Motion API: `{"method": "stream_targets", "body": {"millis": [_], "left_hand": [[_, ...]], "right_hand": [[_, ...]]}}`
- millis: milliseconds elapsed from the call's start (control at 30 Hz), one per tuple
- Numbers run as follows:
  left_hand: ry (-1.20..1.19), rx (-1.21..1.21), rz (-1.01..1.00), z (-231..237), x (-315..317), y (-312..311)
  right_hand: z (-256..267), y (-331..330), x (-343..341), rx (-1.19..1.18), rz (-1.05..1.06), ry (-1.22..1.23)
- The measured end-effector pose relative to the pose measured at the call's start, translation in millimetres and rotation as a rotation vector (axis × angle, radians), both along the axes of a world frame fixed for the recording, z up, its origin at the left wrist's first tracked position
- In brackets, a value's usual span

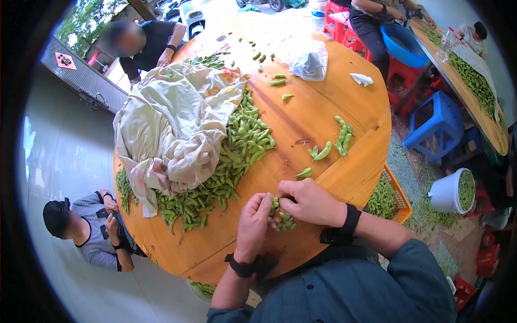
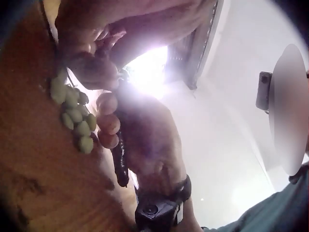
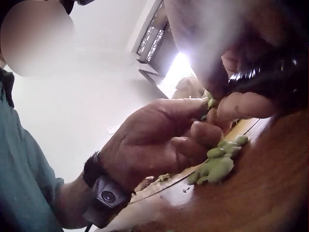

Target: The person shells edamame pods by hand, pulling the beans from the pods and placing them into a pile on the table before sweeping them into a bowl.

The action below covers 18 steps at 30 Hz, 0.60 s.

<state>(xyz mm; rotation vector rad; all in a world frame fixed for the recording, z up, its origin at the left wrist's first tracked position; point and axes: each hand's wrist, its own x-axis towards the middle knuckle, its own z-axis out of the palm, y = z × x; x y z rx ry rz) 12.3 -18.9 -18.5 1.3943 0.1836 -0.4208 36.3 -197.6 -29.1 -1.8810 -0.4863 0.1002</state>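
Both hands meet over the near edge of the round wooden table (image 1: 301, 129). Between thumb and fingertips, my left hand (image 1: 253, 223) pinches a small green edamame pod (image 3: 211, 100). My right hand (image 1: 312, 202), fingers curled, grips the same pod from the other side; the fingers hide most of it. In the right wrist view, a dark shiny strip (image 3: 263, 72) shows along the right palm. Just beneath the hands lies a little heap of shelled green beans (image 2: 77, 113). Beyond them rests a single pod (image 1: 304, 173).
A large pile of edamame pods (image 1: 245, 134) lies at the left, partly under a crumpled cloth (image 1: 177, 118). Loose pods (image 1: 323, 151), a plastic bag (image 1: 309, 62) and a white tissue (image 1: 361, 79) lie farther off. An orange crate (image 1: 401, 196) stands right. Two people sit left.
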Motion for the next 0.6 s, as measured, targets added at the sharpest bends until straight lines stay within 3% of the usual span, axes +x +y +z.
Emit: {"method": "stream_targets", "body": {"millis": [433,533,600], "left_hand": [[-0.022,0.063,-0.035,-6,2,2],[-0.191,0.161,-0.012,-11,0,-1],[-0.341,0.464,-0.028,-4,0,-4]], "right_hand": [[3,1,-2,-0.005,-0.066,-0.01],[4,2,-1,-0.063,-0.058,-0.059],[-2,0,4,-0.063,-0.101,-0.088]]}}
